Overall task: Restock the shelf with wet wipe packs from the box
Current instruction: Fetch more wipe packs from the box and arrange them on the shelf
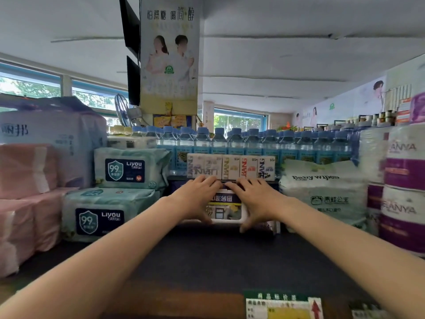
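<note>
both arms reach far in over the dark shelf (218, 256). the left hand (195, 196) and the right hand (255, 201) hold one wet wipe pack (226, 208) between them, at the back of the shelf. the fingers lie over the top of the pack and the thumbs curl down its front, so each hand grips one end. the pack looks like it sits on the shelf, or on another pack under it (i cannot tell which).

just behind the hands, a row of small packs (231, 168) stands side by side. it seems to sit a bit higher than the pack in the hands. behind that is a long line of water bottles (253, 143).

on the left, two blue-green packs (115, 194) lie stacked, one on top of the other. on the right is a big white bag (322, 192) of baby wipes. both sit close to the middle gap where the hands are.

so how far is the job? i think it is partly done. some packs are on the shelf, and one more is being put in place now. the front of the shelf is still bare and dark, so there is room for many more packs. the box is not in view, so i cannot tell how many packs are left in it.

a price tag (282, 307) sits on the front edge of the shelf.
</note>
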